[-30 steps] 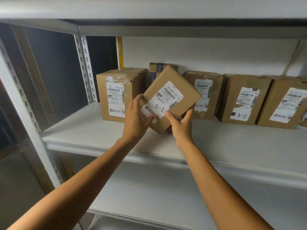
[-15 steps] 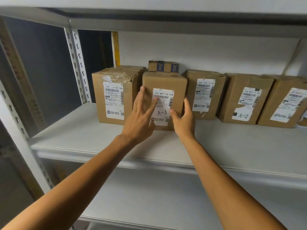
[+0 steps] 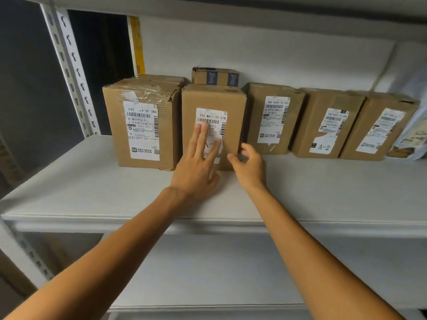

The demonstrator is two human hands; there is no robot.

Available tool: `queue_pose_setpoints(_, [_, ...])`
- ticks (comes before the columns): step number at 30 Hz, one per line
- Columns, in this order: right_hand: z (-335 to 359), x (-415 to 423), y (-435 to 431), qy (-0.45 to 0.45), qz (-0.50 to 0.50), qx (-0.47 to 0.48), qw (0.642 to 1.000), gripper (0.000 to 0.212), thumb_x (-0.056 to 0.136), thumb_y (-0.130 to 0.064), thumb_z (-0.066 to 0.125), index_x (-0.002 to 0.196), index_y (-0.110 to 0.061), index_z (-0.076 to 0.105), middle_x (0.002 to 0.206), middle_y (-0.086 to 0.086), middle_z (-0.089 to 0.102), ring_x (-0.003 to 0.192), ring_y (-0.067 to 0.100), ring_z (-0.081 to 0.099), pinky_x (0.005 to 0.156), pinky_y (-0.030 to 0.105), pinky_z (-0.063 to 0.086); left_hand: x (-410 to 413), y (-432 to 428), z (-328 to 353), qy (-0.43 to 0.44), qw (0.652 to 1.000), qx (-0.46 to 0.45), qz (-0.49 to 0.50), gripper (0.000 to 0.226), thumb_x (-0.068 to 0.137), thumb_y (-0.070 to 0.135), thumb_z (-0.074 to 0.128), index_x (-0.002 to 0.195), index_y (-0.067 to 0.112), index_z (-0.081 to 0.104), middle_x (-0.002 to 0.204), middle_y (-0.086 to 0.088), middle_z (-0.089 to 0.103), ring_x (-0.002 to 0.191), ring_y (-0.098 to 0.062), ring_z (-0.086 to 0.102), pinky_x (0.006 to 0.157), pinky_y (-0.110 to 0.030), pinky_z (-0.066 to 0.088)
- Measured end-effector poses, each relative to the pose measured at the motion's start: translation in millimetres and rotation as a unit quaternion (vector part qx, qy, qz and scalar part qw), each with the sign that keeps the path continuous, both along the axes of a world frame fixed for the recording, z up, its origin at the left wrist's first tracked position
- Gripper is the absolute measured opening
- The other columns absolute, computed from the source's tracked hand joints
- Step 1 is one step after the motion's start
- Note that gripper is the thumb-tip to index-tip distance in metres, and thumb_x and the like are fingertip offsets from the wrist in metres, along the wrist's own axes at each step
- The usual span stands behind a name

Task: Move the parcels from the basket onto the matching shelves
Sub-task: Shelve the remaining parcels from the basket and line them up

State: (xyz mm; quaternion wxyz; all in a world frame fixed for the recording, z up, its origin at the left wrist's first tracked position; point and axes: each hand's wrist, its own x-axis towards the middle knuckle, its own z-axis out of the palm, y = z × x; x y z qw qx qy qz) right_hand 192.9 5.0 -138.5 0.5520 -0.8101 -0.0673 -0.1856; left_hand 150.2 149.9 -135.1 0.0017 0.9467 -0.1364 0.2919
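Left hand point(image 3: 196, 169) and right hand point(image 3: 250, 168): both bare. Left forearm point(image 3: 111, 245) and right forearm point(image 3: 307, 245): bare along the whole visible length. Faint crease at left wrist. Nails blurred, not assessable

A white wall point(image 3: 277, 54) runs along the back. On the left stands a gray metal post point(image 3: 71, 72) with a row of small holes down it. Right of the post is a dark gap point(image 3: 101, 65). Next to the gap a thin yellow strip point(image 3: 137, 45) goes up and down, right at the edge of the wall. Left of the post is a big dark gray panel point(image 3: 27, 88). Low on the left is a second post point(image 3: 25, 252) with holes. Something brown point(image 3: 11, 280) sits beside it, too blurry to tell.
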Motion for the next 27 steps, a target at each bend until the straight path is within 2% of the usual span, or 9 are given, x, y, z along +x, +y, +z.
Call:
queue_pose_setpoints(3, [-0.1,-18.0,-24.4,0.011,0.053,-0.053,0.997,0.058,0.085,-0.028,0.072,0.138,-0.023,0.050,0.136,0.000,0.057,0.113,0.015,0.056,0.089,0.021,0.040,-13.3,-11.6,-2.4,0.050,0.998,-0.009,-0.028,0.064,0.092,0.031,0.049,0.150,0.028,0.021,0.159,-0.014,-0.011,0.145,-0.031,-0.015,0.119,-0.043,-0.002])
queue_pose_setpoints(5, [5.2,-29.4,-49.1,0.019,0.054,-0.085,0.995,0.063,0.084,-0.029,0.072,0.141,-0.024,0.046,0.142,0.000,0.051,0.128,0.017,0.047,0.098,0.024,0.038,-21.0,-29.2,6.2,0.063,0.995,-0.062,-0.040,0.064,0.094,0.034,0.046,0.151,0.028,0.017,0.160,-0.008,0.008,0.147,-0.027,0.002,0.118,-0.044,-0.003])
queue_pose_setpoints(7, [14.1,-41.4,-79.2,0.033,0.036,-0.106,0.993,0.065,0.084,-0.030,0.071,0.143,-0.023,0.044,0.146,0.001,0.046,0.133,0.019,0.042,0.104,0.030,0.038,-26.4,-53.8,19.2,0.070,0.990,-0.101,-0.067,0.064,0.094,0.034,0.047,0.151,0.025,0.018,0.155,-0.004,0.026,0.143,-0.023,0.017,0.118,-0.045,0.000])
queue_pose_setpoints(10, [25.6,-68.5,-139.1,0.020,-0.023,-0.197,0.980,0.063,0.086,-0.041,0.066,0.142,-0.022,0.044,0.146,0.004,0.043,0.134,0.025,0.039,0.109,0.037,0.036,-32.5,-105.0,36.1,0.099,0.986,-0.085,-0.105,0.064,0.093,0.033,0.050,0.150,0.027,0.021,0.154,-0.002,0.030,0.141,-0.026,0.023,0.116,-0.046,0.007])
queue_pose_setpoints(13, [25.3,-112.8,-219.1,0.014,-0.082,-0.272,0.959,0.060,0.086,-0.050,0.063,0.139,-0.026,0.048,0.151,0.007,0.036,0.139,0.030,0.027,0.114,0.039,0.027,-43.2,-171.9,40.4,0.137,0.975,-0.081,-0.156,0.065,0.092,0.031,0.052,0.150,0.027,0.022,0.152,-0.004,0.033,0.138,-0.030,0.031,0.113,-0.047,0.017])
queue_pose_setpoints(16, [14.5,-165.6,-304.8,0.046,-0.128,-0.271,0.953,0.066,0.085,-0.056,0.061,0.143,-0.031,0.042,0.158,0.010,0.022,0.144,0.030,0.016,0.115,0.040,0.020,-60.2,-248.3,34.1,0.154,0.961,-0.042,-0.226,0.065,0.092,0.035,0.052,0.149,0.030,0.022,0.154,-0.004,0.031,0.139,-0.027,0.028,0.114,-0.045,0.018])
queue_pose_setpoints(19, [-6.3,-217.8,-380.1,0.071,-0.168,-0.248,0.951,0.071,0.087,-0.055,0.061,0.148,-0.030,0.034,0.160,0.009,0.019,0.146,0.027,0.013,0.115,0.039,0.019,-86.6,-332.3,22.0,0.191,0.939,-0.004,-0.287,0.064,0.091,0.042,0.054,0.148,0.032,0.025,0.156,-0.002,0.027,0.142,-0.023,0.025,0.116,-0.040,0.016])
queue_pose_setpoints(24, [-51.0,-304.2,-487.3,0.158,-0.236,-0.146,0.948,0.077,0.086,-0.059,0.057,0.151,-0.030,0.026,0.161,0.003,0.014,0.147,0.026,0.016,0.115,0.044,0.028,-145.4,-465.8,-16.2,0.313,0.876,0.037,-0.365,0.064,0.094,0.046,0.049,0.150,0.036,0.017,0.159,0.002,0.015,0.144,-0.017,0.017,0.116,-0.029,0.011])
queue_pose_setpoints(27, [-82.5,-358.9,-538.1,0.217,-0.286,-0.121,0.925,0.078,0.085,-0.063,0.056,0.151,-0.032,0.026,0.160,0.006,0.015,0.146,0.030,0.019,0.116,0.044,0.027,-180.2,-532.4,-46.8,0.357,0.841,0.067,-0.400,0.066,0.095,0.044,0.049,0.150,0.035,0.015,0.159,0.003,0.014,0.144,-0.020,0.017,0.117,-0.036,0.013])
